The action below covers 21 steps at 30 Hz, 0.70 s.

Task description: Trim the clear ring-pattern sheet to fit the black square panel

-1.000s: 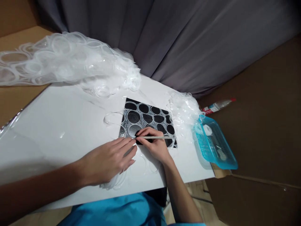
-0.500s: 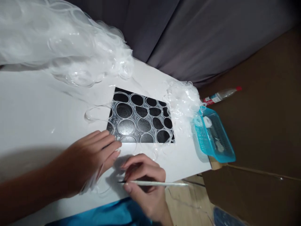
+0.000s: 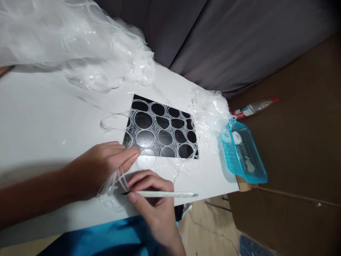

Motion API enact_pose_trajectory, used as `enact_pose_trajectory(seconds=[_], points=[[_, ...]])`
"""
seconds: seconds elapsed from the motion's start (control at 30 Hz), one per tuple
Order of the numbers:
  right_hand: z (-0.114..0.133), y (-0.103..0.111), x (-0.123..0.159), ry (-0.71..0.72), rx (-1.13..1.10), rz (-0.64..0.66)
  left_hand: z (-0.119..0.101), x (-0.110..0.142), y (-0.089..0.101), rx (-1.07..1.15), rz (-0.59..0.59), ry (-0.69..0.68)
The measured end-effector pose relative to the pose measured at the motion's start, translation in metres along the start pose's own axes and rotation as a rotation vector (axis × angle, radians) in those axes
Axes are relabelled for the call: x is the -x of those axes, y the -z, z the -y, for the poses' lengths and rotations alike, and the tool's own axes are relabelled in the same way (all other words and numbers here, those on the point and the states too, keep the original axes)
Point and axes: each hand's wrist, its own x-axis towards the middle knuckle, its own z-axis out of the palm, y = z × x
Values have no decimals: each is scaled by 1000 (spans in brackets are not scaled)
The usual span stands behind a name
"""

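A clear plastic sheet (image 3: 155, 133) patterned with oval outlines lies over a black rectangular mat (image 3: 137, 97) on the white table (image 3: 48, 117). My left hand (image 3: 103, 165) is closed, its fingertips at the sheet's near left corner. Thin clear plastic rings (image 3: 108, 186) hang from under its palm. In my right hand (image 3: 156, 202), just below, a slim white-handled tool (image 3: 170, 194) with a dark pointed tip is pinched between thumb and fingers. That tip points left, close to the hanging rings. The right fingertips reach the loose strands; whether they grip them I cannot tell.
A large heap of clear plastic (image 3: 87, 46) fills the back left. Clear plastic scraps (image 3: 209, 110) are piled right of the mat. Beyond them are a blue basket (image 3: 255, 153) at the table edge and a red-capped bottle (image 3: 255, 107). A grey curtain (image 3: 213, 46) hangs behind.
My right hand has moved left and up with the tool, nearer my left hand. The plastic strands now stretch between the two hands. The view has shifted slightly.
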Motion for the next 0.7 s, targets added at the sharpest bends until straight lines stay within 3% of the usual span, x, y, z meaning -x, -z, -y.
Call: enact_pose_trajectory(seconds=[0.2, 0.33, 0.5, 0.7], points=[[-10, 4, -5, -57, -268, -157, -3, -6, 7, 73, 158, 139], [-9, 14, -12, -133, -361, -245, -8, -12, 16, 318, 271, 231], [-2, 21, -15, -187, -475, -313, -15, -16, 21, 722, 299, 468], [1, 19, -10, -184, -490, -312, -16, -19, 17, 816, 289, 499]])
